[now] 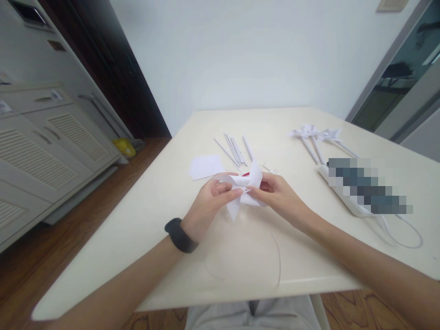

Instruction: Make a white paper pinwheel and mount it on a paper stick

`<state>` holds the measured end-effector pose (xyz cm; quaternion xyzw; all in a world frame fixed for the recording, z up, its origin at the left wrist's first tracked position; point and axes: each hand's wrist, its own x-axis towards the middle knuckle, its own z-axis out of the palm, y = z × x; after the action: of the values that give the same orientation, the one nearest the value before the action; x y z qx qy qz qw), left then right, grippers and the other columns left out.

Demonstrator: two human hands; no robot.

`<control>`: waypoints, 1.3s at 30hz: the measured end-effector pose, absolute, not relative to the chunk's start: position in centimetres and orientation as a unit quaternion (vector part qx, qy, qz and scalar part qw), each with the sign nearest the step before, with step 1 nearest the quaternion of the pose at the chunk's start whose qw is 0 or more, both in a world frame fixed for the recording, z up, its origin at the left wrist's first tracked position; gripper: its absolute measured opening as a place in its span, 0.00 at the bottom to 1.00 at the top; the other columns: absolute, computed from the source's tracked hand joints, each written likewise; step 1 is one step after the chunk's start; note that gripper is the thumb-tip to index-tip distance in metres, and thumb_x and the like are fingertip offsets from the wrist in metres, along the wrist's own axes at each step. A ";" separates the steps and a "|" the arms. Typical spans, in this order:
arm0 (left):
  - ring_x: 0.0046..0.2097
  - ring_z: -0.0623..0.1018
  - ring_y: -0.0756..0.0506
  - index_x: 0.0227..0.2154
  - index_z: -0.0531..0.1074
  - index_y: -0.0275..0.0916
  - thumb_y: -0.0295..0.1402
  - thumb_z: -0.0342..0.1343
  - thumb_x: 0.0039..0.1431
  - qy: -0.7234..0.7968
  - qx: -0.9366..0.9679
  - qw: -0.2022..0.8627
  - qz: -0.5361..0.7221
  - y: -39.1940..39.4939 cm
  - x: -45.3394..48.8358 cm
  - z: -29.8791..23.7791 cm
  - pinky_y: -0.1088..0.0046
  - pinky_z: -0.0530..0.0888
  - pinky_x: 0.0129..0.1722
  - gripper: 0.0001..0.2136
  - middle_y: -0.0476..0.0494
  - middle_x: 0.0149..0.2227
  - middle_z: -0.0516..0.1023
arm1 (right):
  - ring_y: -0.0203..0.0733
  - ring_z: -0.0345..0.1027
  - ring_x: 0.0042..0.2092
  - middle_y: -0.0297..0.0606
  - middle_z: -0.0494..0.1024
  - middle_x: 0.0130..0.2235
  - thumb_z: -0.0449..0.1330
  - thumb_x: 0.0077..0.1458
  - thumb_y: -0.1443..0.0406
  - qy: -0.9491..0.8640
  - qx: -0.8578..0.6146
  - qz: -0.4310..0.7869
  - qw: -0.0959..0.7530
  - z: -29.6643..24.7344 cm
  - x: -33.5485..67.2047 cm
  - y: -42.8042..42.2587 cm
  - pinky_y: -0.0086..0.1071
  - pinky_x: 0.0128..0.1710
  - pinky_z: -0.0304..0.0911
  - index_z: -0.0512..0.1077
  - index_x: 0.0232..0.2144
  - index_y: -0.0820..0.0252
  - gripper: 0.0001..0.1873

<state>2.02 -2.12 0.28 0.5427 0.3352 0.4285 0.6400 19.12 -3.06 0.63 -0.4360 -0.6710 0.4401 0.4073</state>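
Between my two hands, above the table, is a white paper pinwheel (255,176) with folded, pointed blades. My left hand (220,192) grips its left side, the thumb pressed near the centre. From the right, my right hand (275,190) pinches the paper, its thumb meeting the left one at the middle. A small dark spot shows at the centre between the thumbs. Something red peeks out just behind the paper, mostly hidden. Beyond the hands lie several thin rolled paper sticks (233,149) and a thicker paper tube (247,147). White paper sheets (206,167) rest to the left.
Finished paper pinwheels on sticks (311,133) lie at the back right of the cream table (154,201). Nearer, a white box-like object (343,195) with a blurred-out top trails a cable (409,246). A white wall stands behind the table.
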 end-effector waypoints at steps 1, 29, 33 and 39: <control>0.38 0.74 0.47 0.45 0.64 0.40 0.31 0.57 0.53 0.339 0.546 0.633 0.432 -2.1 2.0 0.3 0.71 0.69 0.41 0.16 0.47 0.35 0.74 | 0.43 0.67 0.39 0.38 0.72 0.32 0.54 0.54 0.62 -0.670 -0.432 0.446 0.407 0.7 19.1 -3.1 0.32 0.35 0.62 0.67 0.30 0.63 0.08; 0.38 0.76 0.45 0.44 0.61 0.41 0.29 0.59 0.50 0.382 0.520 0.620 0.446 -2.1 2.0 0.2 0.70 0.71 0.36 0.19 0.45 0.38 0.74 | 0.45 0.68 0.42 0.39 0.70 0.35 0.55 0.53 0.62 -0.653 -0.450 0.462 0.397 0.5 18.7 -3.0 0.35 0.39 0.62 0.68 0.32 0.64 0.09; 0.37 0.76 0.47 0.42 0.61 0.41 0.29 0.59 0.50 0.382 0.529 0.609 0.451 -2.1 2.1 0.2 0.70 0.71 0.36 0.17 0.46 0.36 0.74 | 0.45 0.68 0.42 0.39 0.71 0.35 0.53 0.55 0.61 -0.645 -0.443 0.487 0.388 0.6 18.7 -3.3 0.34 0.38 0.61 0.68 0.34 0.63 0.10; 0.37 0.75 0.48 0.41 0.61 0.40 0.28 0.58 0.50 0.385 0.544 0.589 0.457 -2.1 2.0 0.3 0.73 0.70 0.36 0.16 0.47 0.36 0.73 | 0.46 0.67 0.43 0.39 0.70 0.35 0.54 0.54 0.60 -0.643 -0.450 0.480 0.392 1.0 18.7 -3.2 0.35 0.41 0.61 0.66 0.30 0.63 0.10</control>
<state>2.00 -2.12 0.30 0.5440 0.3850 0.4571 0.5890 18.67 -3.23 1.00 -0.4495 -0.6432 0.4802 0.3919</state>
